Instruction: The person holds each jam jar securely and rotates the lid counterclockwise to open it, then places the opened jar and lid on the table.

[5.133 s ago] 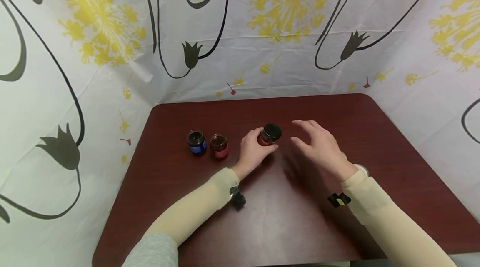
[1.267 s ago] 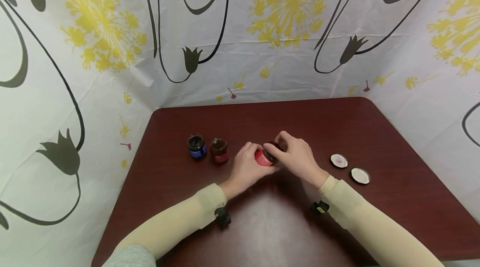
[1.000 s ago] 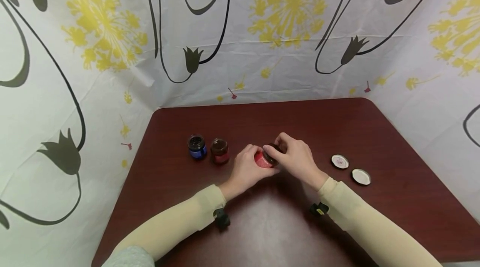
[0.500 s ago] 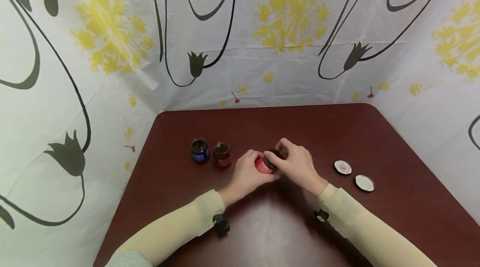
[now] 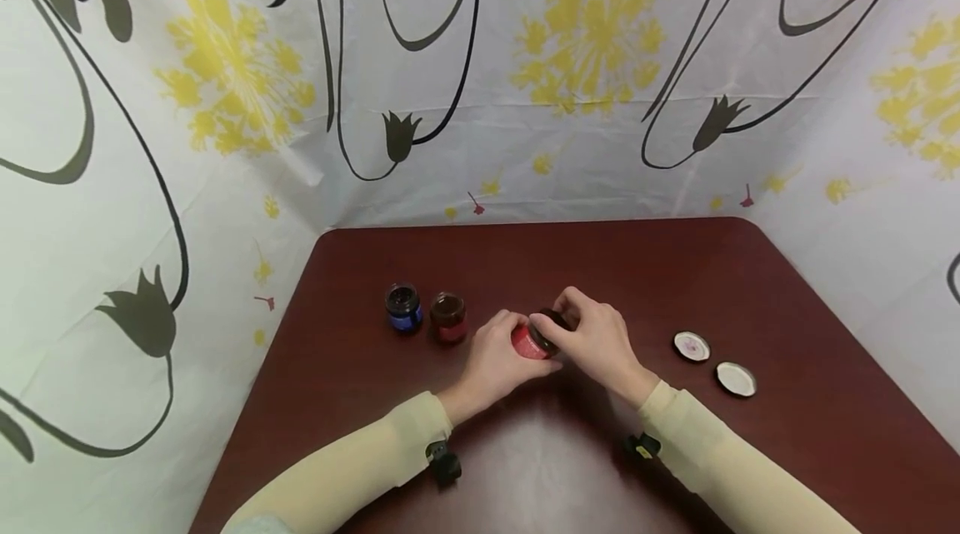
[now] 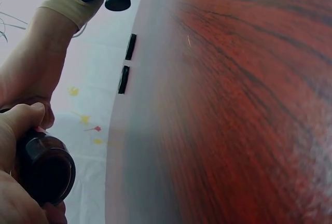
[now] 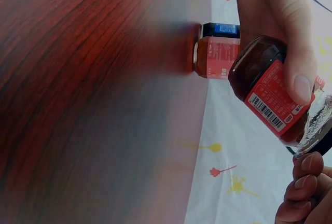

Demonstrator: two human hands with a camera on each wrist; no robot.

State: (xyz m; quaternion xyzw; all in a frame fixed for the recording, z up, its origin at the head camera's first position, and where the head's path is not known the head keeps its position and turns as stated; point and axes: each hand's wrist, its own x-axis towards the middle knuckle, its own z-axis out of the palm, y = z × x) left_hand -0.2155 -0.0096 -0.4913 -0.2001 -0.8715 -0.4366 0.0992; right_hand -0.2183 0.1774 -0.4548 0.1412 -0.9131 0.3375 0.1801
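A small glass jar [image 5: 529, 343] with a red label is gripped by my left hand [image 5: 501, 355], tilted with its lid toward the right. My right hand [image 5: 603, 344] holds the dark lid [image 5: 551, 331] between thumb and fingers. Seen from the right wrist, the barcode side of the jar [image 7: 270, 102] faces the camera, with the left thumb [image 7: 301, 73] pressed on the label. Something silvery and crinkled [image 7: 319, 117] shows at the lid end, beside the right fingers [image 7: 301, 187]. The left wrist view shows the jar's dark base [image 6: 49, 175].
Left of the hands stand two lidless jars: one blue-labelled [image 5: 404, 309], one red-labelled [image 5: 448, 318]. Two lids [image 5: 692, 346] lie on the right with their white insides up. The dark red table [image 5: 540, 259] meets a patterned cloth [image 5: 450, 84] at the back.
From five seconds ago, my left hand has brought the jar nearer and tilted it, and my right hand has taken hold of its lid. During the last second both hands keep their hold.
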